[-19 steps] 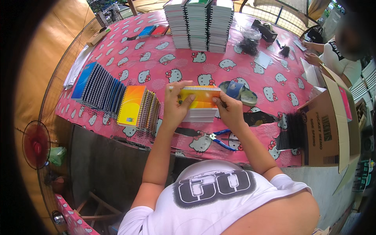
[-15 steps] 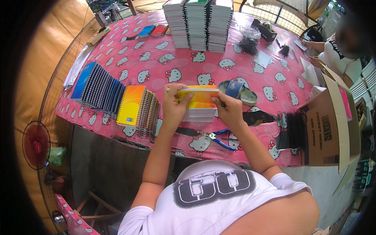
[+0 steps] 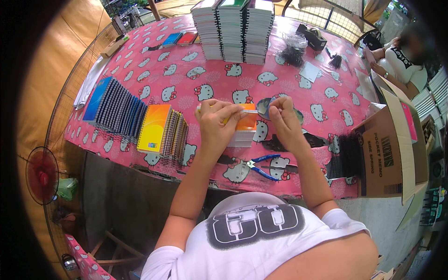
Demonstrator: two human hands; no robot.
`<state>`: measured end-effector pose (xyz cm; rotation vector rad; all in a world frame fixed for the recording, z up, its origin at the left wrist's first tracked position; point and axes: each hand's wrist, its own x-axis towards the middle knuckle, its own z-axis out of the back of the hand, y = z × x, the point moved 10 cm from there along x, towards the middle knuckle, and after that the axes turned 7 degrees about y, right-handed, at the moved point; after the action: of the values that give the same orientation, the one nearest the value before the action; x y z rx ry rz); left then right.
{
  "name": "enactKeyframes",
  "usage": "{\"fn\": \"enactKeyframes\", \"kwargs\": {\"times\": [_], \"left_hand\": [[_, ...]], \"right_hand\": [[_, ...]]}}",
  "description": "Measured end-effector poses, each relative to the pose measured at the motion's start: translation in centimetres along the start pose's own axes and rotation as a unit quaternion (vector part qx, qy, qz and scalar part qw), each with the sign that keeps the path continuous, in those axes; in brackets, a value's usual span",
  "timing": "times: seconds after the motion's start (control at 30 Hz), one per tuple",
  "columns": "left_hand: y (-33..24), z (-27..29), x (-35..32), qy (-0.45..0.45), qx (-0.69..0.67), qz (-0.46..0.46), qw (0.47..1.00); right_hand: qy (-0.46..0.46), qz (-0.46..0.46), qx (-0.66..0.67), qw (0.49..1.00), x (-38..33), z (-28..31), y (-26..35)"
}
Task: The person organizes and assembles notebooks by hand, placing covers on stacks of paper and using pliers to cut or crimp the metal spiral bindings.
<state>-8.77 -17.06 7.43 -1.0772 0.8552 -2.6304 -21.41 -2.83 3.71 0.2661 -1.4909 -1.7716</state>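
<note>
My left hand (image 3: 215,122) is closed around a thin yellow-orange pocket notebook (image 3: 248,111), held edge-on with its white page edge showing. Just past the notebook's right end is my right hand (image 3: 285,121), raised with fingers curled together; whatever they pinch, if anything, is too small to make out. Below both hands stands a pile of loose pocket notebooks (image 3: 241,139) with an orange cover on top and no coils visible. Blue-handled pliers (image 3: 264,167) lie nearer me, jaws pointing left. A rounded blue and greenish object (image 3: 264,106) is partly hidden behind my right hand.
Coil-bound yellow notebooks (image 3: 156,128) and blue notebooks (image 3: 116,102) stand in rows at left. Tall notebook stacks (image 3: 230,35) rise at the back. Black coils (image 3: 343,156) lie beside an open carton (image 3: 385,144) at right. Another person (image 3: 396,65) sits at far right.
My right hand has let go of the notebook's right end and risen slightly away. My left hand has turned over the notebook, which now lies flatter and edge-on. The other person's hands have drawn back.
</note>
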Motion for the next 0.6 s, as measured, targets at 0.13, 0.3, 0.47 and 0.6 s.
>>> {"fn": "enactKeyframes", "kwargs": {"times": [0.13,0.3,0.47,0.6], "left_hand": [[0.0,0.0,0.2,0.002,0.003,-0.005,1.000],[0.0,-0.2,0.4,0.022,-0.022,0.001,1.000],[-0.5,0.6,0.4,-0.004,-0.008,-0.020,1.000],[-0.7,0.6,0.2,-0.018,0.014,-0.028,0.999]], "right_hand": [[0.121,0.022,0.005,0.992,1.7,-0.8,1.9],[0.106,0.110,-0.115,0.982,2.6,-0.1,4.1],[0.186,0.078,-0.122,0.972,2.8,-1.7,3.7],[0.194,-0.064,0.041,0.978,2.9,-2.1,1.4]]}}
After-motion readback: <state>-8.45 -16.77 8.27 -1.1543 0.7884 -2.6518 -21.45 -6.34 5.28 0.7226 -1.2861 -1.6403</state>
